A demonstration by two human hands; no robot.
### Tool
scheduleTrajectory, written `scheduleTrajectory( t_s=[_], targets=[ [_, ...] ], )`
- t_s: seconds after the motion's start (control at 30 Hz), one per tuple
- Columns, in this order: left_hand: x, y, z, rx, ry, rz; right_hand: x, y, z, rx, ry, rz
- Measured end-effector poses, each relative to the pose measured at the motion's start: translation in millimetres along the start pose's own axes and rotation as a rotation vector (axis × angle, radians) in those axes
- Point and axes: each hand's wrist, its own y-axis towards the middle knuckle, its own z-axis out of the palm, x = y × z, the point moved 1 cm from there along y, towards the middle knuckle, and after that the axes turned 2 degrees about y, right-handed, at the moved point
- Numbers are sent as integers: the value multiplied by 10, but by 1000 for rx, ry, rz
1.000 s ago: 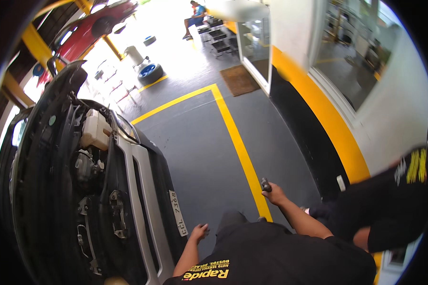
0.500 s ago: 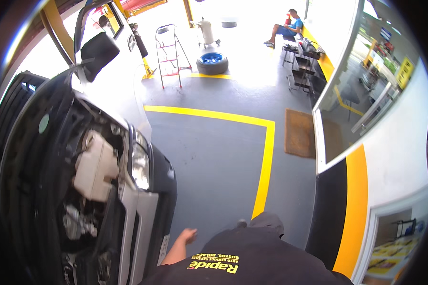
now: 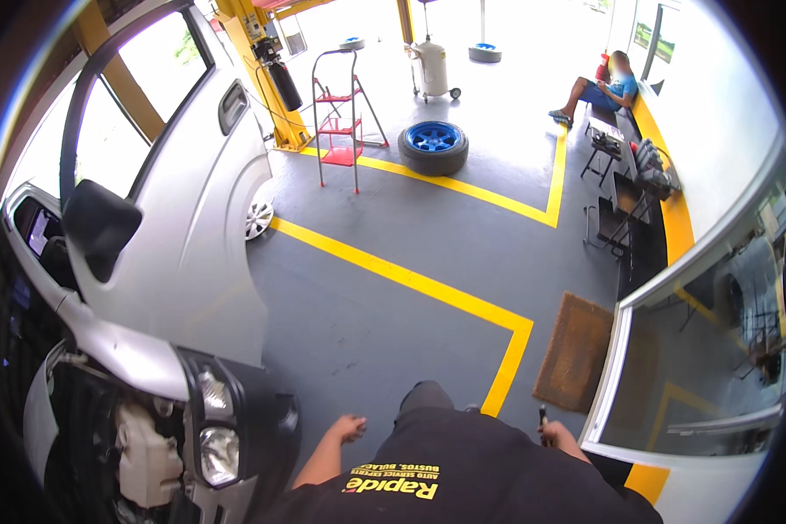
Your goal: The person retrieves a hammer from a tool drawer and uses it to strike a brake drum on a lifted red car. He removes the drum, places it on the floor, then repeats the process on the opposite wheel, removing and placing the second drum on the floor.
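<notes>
My left hand (image 3: 349, 428) is at my side, left of my black shirt (image 3: 472, 463), its fingers curled closed. It is near the front corner of a silver van (image 3: 210, 253), but not touching it. Whether it holds anything is hidden. On the other side, my right hand (image 3: 556, 433) is closed round a short, dark hand tool (image 3: 543, 414) that sticks up from the fist; its exact kind is too small to make out. The van's front is opened up, showing a pale plastic tank (image 3: 146, 454) beside the headlight (image 3: 219, 456).
Yellow lines (image 3: 402, 272) mark the grey floor. Ahead stand a step ladder (image 3: 339, 127), a tyre with a blue rim (image 3: 433, 148) and a white wheeled tank (image 3: 430, 68). On the right are a brown mat (image 3: 575, 351), a glass door (image 3: 716, 349), black tool carts (image 3: 616, 196) and a seated person (image 3: 616, 87).
I have moved forward along the van and the view has tilted up, with more of its side showing. My right hand with the dark tool has come into view; my left stays curled.
</notes>
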Motion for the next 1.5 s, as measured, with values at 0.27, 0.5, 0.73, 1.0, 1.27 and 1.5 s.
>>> scheduleTrajectory(
  t_s=[0.27,0.5,0.73,1.0,1.27,1.5],
  targets=[
    [-902,1280,-581,-48,-368,-213,3735,1272,-983,-286,-43,-153],
    [-4353,2105,-1563,-161,-377,46,6276,1203,-262,-362,-306,-66],
    [-7044,2547,-3390,-280,-569,400,9060,1857,587,-298,-826,-322],
    [-8774,3682,-5145,-237,-708,200,13720,1766,2668,-122,-791,-625],
    [-10442,5854,-9147,-573,610,176,16717,-988,5639,672,-207,-1147],
    [-11270,5924,-11609,-519,-415,178,18147,-1558,7397,459,-594,-1278]
  ],
)
